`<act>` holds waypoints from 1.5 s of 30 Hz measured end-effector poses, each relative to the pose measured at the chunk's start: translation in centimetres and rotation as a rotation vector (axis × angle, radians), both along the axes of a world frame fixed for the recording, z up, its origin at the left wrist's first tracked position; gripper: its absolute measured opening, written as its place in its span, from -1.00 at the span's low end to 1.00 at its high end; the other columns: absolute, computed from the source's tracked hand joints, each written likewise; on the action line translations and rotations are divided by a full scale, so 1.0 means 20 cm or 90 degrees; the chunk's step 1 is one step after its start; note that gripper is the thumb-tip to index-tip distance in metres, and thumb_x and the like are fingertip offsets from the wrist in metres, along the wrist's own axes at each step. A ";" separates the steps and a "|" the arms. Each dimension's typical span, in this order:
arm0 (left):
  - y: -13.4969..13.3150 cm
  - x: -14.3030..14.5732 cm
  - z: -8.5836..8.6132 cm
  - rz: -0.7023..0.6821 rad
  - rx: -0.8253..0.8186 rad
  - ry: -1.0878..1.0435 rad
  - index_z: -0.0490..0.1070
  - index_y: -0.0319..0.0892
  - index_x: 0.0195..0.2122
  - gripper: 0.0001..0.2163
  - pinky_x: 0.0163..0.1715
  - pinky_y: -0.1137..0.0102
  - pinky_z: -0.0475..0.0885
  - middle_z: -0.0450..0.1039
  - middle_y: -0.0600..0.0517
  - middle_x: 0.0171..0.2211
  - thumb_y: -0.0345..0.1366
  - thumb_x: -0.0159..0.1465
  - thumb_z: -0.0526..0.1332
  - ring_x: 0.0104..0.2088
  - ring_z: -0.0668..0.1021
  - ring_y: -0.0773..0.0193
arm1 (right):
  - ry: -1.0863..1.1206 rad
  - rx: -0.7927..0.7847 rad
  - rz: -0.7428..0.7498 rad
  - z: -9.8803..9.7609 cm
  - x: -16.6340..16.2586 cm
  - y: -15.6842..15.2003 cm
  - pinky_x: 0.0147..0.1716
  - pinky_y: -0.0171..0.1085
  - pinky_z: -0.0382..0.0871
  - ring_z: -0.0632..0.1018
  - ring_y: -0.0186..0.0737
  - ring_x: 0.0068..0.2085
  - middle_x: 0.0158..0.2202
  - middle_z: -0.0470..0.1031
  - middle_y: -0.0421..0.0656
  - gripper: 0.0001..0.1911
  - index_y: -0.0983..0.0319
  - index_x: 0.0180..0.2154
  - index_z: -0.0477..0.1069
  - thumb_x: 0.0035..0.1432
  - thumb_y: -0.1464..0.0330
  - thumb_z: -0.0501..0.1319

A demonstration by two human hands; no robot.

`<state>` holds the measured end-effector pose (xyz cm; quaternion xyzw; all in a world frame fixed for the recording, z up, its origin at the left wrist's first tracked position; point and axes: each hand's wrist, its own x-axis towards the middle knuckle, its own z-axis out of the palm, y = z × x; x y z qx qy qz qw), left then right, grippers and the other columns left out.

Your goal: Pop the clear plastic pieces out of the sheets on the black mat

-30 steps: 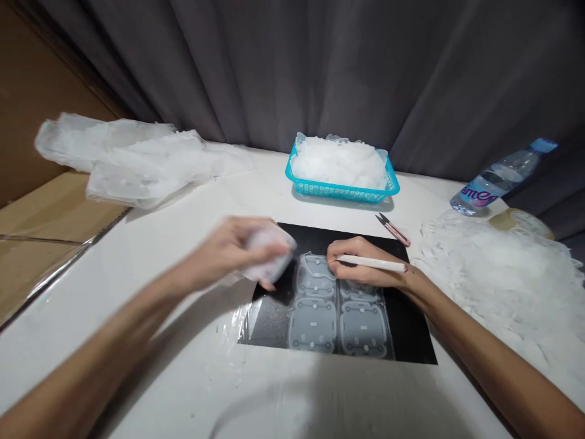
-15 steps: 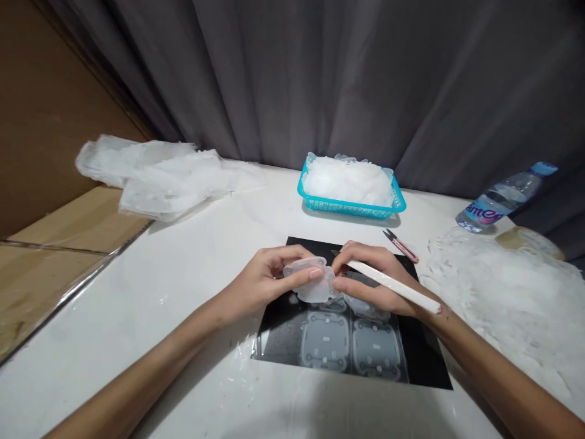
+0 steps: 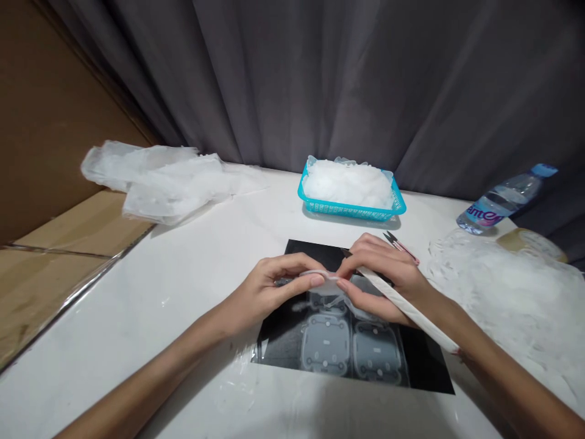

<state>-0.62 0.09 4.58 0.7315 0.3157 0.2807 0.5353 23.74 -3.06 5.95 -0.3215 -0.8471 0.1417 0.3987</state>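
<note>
My left hand [image 3: 286,283] is closed, pinching a small translucent sheet piece [image 3: 329,286] between thumb and fingers. The piece is now seen nearly edge-on. My right hand [image 3: 381,277] pinches the piece's right edge with thumb and forefinger. Tucked in that same hand is a craft knife [image 3: 411,311] with a white handle, its dark blade pointing up and left past the forefinger. Beneath both hands lies a black mat [image 3: 429,360]. On it rest several translucent rounded-square pieces [image 3: 326,344] with small holes and slots; some are partly hidden by my hands.
A blue basket [image 3: 351,210] heaped with white translucent pieces stands at the back. Pink thread snips [image 3: 404,249] lie beyond my right hand. To the right are a water bottle [image 3: 503,201], a roll of tape [image 3: 532,244] and a scrap heap [image 3: 516,305]. Plastic bags [image 3: 169,183] lie back left, near cardboard [image 3: 59,238].
The held piece has tipped from facing me to nearly edge-on. My right hand has rotated slightly, and the knife handle's rear end has swung lower and to the right.
</note>
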 end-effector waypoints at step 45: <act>-0.05 -0.01 -0.06 0.049 0.220 0.009 0.57 -0.13 -0.12 -0.93 -0.14 0.47 0.53 0.65 0.07 -0.19 -0.38 0.41 0.30 -0.22 0.64 0.35 | -0.064 -0.088 0.017 0.03 0.03 0.00 -0.26 -0.28 0.34 0.49 -0.24 -0.24 -0.30 0.52 -0.18 -0.95 0.20 -0.19 0.44 0.34 0.46 0.26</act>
